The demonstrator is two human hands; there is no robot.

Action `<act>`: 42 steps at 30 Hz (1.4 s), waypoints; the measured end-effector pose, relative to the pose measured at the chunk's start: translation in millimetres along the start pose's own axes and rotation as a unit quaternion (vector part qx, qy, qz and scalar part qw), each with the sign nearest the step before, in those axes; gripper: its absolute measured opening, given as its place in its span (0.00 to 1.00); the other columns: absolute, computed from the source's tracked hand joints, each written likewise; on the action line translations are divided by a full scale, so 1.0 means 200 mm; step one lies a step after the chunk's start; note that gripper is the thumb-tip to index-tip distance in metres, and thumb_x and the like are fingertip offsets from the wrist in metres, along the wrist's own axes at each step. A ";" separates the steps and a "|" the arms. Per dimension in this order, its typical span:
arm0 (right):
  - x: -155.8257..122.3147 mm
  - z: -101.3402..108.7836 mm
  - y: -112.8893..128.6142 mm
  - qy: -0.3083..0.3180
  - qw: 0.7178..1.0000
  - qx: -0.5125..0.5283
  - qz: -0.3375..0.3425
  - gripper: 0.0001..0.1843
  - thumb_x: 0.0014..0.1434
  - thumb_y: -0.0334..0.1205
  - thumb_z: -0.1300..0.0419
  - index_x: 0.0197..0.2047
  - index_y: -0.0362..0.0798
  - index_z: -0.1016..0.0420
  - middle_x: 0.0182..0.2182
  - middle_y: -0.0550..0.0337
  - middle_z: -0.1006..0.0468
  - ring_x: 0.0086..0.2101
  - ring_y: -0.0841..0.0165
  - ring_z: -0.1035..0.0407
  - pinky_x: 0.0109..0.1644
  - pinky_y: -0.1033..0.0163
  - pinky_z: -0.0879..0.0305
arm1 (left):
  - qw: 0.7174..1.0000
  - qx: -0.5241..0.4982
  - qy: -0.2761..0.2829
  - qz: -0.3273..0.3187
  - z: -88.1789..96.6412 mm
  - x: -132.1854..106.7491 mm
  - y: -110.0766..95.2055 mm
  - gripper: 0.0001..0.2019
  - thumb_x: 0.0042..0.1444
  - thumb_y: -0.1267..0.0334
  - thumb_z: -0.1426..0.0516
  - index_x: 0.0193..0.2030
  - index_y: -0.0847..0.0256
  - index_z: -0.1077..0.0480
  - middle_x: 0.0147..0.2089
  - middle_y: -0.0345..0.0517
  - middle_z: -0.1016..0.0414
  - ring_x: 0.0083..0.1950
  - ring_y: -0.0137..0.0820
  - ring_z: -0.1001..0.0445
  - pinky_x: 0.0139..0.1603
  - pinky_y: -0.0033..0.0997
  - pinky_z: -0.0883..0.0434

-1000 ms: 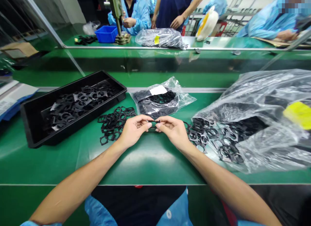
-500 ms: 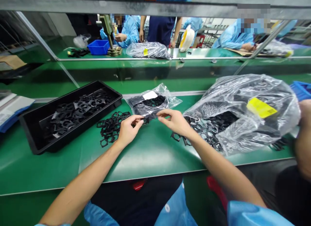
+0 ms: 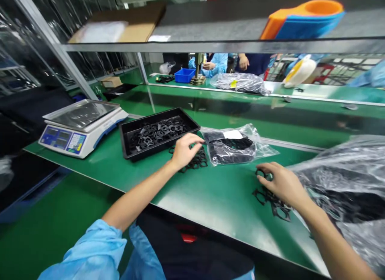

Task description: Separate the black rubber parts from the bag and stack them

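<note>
My left hand hovers over a small pile of black plastic ring-shaped parts; its fingers are curved, slightly apart from the thumb, with nothing visible between them. My right hand pinches one black ring part between thumb and fingers. Below that hand, more loose ring parts lie by the mouth of a large clear plastic bag holding many of the same parts. Between my hands rests a smaller clear bag with a white label and black parts inside.
A black tray of ring parts stands behind the pile. Further left is a white weighing scale. A metal shelf crosses above, bearing an orange and blue object. Across the bench, people in blue sleeves sit near a blue bin.
The view has turned left, bringing the scale into sight. My left hand has let go of a black part and is over the pile; my right hand has moved right and taken a ring part.
</note>
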State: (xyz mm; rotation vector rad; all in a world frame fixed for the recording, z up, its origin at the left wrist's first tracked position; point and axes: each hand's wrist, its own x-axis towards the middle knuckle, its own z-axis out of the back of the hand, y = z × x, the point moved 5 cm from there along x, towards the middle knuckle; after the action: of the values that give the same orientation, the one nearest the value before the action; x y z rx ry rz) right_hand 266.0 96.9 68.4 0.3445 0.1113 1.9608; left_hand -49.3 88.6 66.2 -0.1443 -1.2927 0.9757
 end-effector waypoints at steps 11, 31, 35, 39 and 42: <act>0.12 -0.18 0.28 0.029 0.700 0.689 -0.184 0.10 0.53 0.44 0.31 0.37 0.49 0.19 0.37 0.56 0.17 0.36 0.66 0.21 0.42 0.61 0.23 | 0.936 0.335 0.041 0.105 0.55 0.22 0.41 0.13 0.50 0.75 0.46 0.36 0.61 0.22 0.46 0.52 0.21 0.51 0.43 0.24 0.60 0.48 0.30; -0.03 -0.48 0.36 0.127 0.703 0.675 -0.185 0.07 0.54 0.33 0.33 0.38 0.45 0.22 0.29 0.59 0.18 0.22 0.75 0.25 0.23 0.73 0.31 | 0.943 0.158 0.291 0.031 0.00 -0.16 0.01 0.05 0.60 0.68 0.47 0.34 0.59 0.31 0.31 0.41 0.27 0.32 0.30 0.29 0.36 0.30 0.31; -0.05 -0.51 0.36 0.125 0.695 0.685 -0.179 0.12 0.53 0.33 0.32 0.43 0.46 0.22 0.34 0.57 0.18 0.27 0.73 0.22 0.30 0.69 0.26 | 0.963 0.026 0.233 0.132 -0.07 -0.14 -0.03 0.02 0.55 0.69 0.45 0.34 0.59 0.32 0.28 0.37 0.31 0.29 0.26 0.30 0.31 0.24 0.30; -0.06 -0.49 0.35 0.111 0.686 0.695 -0.185 0.16 0.51 0.33 0.32 0.45 0.46 0.23 0.37 0.56 0.17 0.31 0.70 0.20 0.35 0.67 0.25 | 0.964 -0.100 0.180 0.168 -0.24 -0.11 -0.11 0.10 0.58 0.69 0.48 0.42 0.59 0.26 0.34 0.41 0.27 0.31 0.26 0.27 0.32 0.25 0.27; -0.05 -0.46 0.32 0.084 0.689 0.696 -0.184 0.17 0.51 0.38 0.31 0.45 0.46 0.24 0.36 0.54 0.16 0.33 0.68 0.19 0.36 0.65 0.25 | 0.969 -0.129 0.148 0.147 -0.34 -0.13 -0.13 0.11 0.61 0.67 0.48 0.40 0.59 0.24 0.36 0.44 0.27 0.32 0.27 0.27 0.32 0.26 0.26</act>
State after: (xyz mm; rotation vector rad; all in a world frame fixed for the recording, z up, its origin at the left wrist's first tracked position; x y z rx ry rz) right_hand 185.6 69.4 -5.9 1.0015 1.7017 1.1240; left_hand 23.7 82.8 40.9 -0.6755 -1.1343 0.9872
